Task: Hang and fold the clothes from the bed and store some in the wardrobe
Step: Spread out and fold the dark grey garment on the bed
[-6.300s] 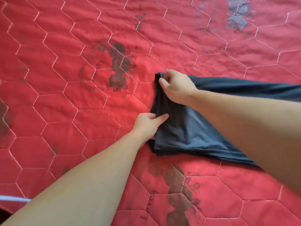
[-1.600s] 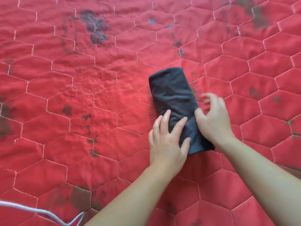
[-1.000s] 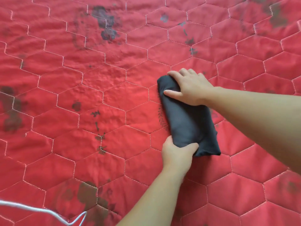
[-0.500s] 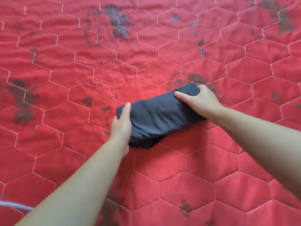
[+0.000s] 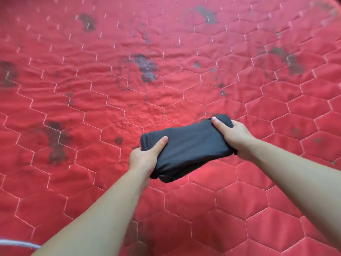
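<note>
dark folded garment (image 5: pixel 186 146) held up over the red quilted bedcover (image 5: pixel 92 108), a compact bundle, near edge sagging at the lower left. left hand (image 5: pixel 144 157) grips its left end, thumb on top, fingers curled beneath and hidden. right hand (image 5: pixel 235 134) pinches the right end the same way, thumb over the top layer. we judge the fold done and the bundle due for the wardrobe, which is out of view. risks: the loose lower layers could slip out and unfold if either grip eases; carrying one-handed would let the middle droop open. white cord (image 5: pixel 16 243) at lower left corner might snag a foot or sleeve, we think.
</note>
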Demonstrator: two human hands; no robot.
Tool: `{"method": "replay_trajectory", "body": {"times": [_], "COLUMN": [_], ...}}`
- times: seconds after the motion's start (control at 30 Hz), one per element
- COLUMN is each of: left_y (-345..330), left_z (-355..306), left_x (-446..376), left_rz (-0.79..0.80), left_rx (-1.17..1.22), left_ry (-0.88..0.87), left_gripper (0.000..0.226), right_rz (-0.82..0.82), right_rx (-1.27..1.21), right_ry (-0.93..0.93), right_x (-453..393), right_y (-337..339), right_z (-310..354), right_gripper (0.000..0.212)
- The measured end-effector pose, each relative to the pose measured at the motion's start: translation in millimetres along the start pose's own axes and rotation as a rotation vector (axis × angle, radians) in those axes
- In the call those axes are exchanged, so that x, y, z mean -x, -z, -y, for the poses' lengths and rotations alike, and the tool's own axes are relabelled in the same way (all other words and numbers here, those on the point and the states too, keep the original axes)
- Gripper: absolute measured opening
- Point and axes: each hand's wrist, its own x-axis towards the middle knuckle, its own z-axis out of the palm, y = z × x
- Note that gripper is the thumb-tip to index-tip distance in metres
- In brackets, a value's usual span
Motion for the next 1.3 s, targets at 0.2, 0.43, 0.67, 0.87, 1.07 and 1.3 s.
{"method": "replay_trajectory", "body": {"times": [0.2,0.43,0.67,0.87,1.07,1.3], "left_y": [44.3,95.8,153.4,198.8,244.4,349.2], "left_z": [-156.8,-328.1,-388.6,-347.5,-250.0,-122.0], "left_x": [77.1,220.0,326.4,412.5,505.0,619.6], "left_rz": [-0.026,-0.011,-0.065,-0.218,-0.513,-0.881], "left_rx": [-0.048,-0.002,0.067,0.048,0.058,0.119], "left_ry": [-0.333,-0.605,-0.764,-0.806,-0.711,-0.569], "left_gripper": [0.047,0.051,0.051,0.053,0.069,0.057], "right_rz": [-0.087,-0.207,-0.218,-0.041,0.209,0.533], "right_rx": [-0.072,-0.143,-0.079,0.005,0.094,0.215], "right_ry": [0.141,0.384,0.606,0.688,0.774,0.854], "right_x": [73.8,212.8,327.6,374.9,430.2,547.9], "right_y": [29.9,89.5,117.4,121.4,90.9,-18.3], "right_z": [155.6,333.2,432.2,429.2,393.5,353.2], "right_gripper": [0.039,0.039,0.044,0.047,0.049,0.051]}}
